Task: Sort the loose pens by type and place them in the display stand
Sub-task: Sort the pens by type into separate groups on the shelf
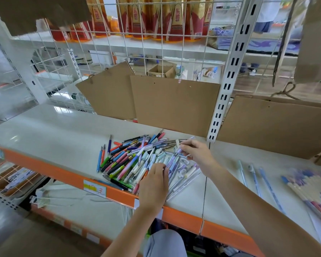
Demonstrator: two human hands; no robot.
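Both hands in sort step: left hand (153,184) fingers curled into the multicoloured loose plastic pen pile (137,160), grip unclear; right hand (196,153) pinches a pale lilac pen (179,150) at pile's 2 o'clock. Next, I judge: lift it clear; no display stand visible.

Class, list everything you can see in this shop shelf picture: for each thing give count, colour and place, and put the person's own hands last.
pile of loose plastic pens: many, mixed colours, middle of the shelf
white metal shelf with orange front edge: one, across the picture
flat brown cardboard sheets: three, leaning at the shelf's back
pale blue pens lying apart: about three, right of the pile
fanned pastel pens: one bunch, far right
white wire grid panel: one, behind the shelf
red and gold drink bottles: a row, upper shelf behind the grid
yellow price label: one, on the orange edge
left hand: on the pile's near side
right hand: pinching a pale pen at the pile's right
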